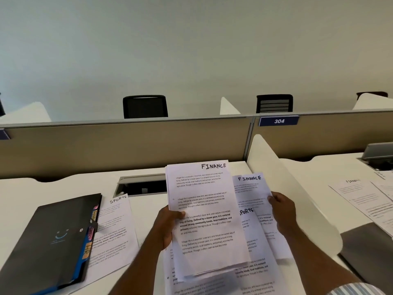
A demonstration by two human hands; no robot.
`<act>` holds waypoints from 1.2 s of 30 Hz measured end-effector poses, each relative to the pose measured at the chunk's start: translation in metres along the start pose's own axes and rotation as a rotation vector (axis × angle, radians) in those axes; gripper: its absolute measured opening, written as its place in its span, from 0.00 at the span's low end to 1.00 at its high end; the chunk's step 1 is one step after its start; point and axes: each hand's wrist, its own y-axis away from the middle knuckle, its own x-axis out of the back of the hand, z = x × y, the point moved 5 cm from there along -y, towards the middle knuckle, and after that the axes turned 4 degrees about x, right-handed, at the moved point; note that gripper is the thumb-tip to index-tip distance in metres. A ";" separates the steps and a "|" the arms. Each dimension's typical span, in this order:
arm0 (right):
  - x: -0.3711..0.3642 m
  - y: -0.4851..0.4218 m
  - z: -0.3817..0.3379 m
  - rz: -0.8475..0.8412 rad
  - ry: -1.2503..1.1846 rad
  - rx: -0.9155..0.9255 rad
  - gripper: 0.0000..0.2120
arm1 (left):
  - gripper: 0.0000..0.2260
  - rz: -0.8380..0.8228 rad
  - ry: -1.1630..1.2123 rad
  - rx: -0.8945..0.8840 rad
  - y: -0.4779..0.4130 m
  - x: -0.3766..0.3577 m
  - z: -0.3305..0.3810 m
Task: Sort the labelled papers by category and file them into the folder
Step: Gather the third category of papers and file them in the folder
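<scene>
- The left hand (168,226) grips one thick stack of papers (204,222), thumb on the top sheet, which is headed FINANCE.
- The right hand (282,211) pinches one loose FINANCE sheet (251,188) just beside the stack.
- One SPORTS sheet (247,218) lies beneath both, on the desk (146,209).
- At left, one black folder (53,241) with coloured tabs overlaps the edge of a second SPORTS sheet (114,226).

The paper sheets (204,231) look matt; left of the left hand (168,228), the plastic folder (49,241) looks smooth, faintly glossy.
</scene>
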 end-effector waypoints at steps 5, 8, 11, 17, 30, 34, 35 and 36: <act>-0.001 -0.006 -0.014 0.083 -0.175 0.005 0.05 | 0.24 -0.034 -0.014 -0.037 0.005 -0.006 0.008; -0.002 -0.009 -0.026 0.117 -0.329 -0.004 0.07 | 0.23 -0.050 -0.030 -0.058 0.006 -0.009 0.014; -0.002 -0.015 -0.041 0.118 -0.437 0.001 0.08 | 0.23 -0.056 -0.041 -0.077 0.007 -0.011 0.021; -0.015 -0.016 -0.078 0.007 -0.591 0.045 0.06 | 0.23 -0.035 -0.038 -0.092 0.006 -0.016 0.034; -0.066 -0.012 -0.077 -0.271 -0.491 -0.111 0.09 | 0.25 -0.065 0.018 -0.155 0.008 -0.022 0.051; -0.084 0.005 -0.065 -0.332 -0.411 -0.164 0.08 | 0.25 -0.050 0.051 -0.126 0.006 -0.018 0.043; -0.087 0.010 -0.061 -0.344 -0.385 -0.172 0.07 | 0.24 -0.042 0.050 -0.118 0.006 -0.017 0.041; -0.090 0.014 -0.058 -0.354 -0.364 -0.177 0.08 | 0.24 -0.031 0.051 -0.112 0.006 -0.016 0.039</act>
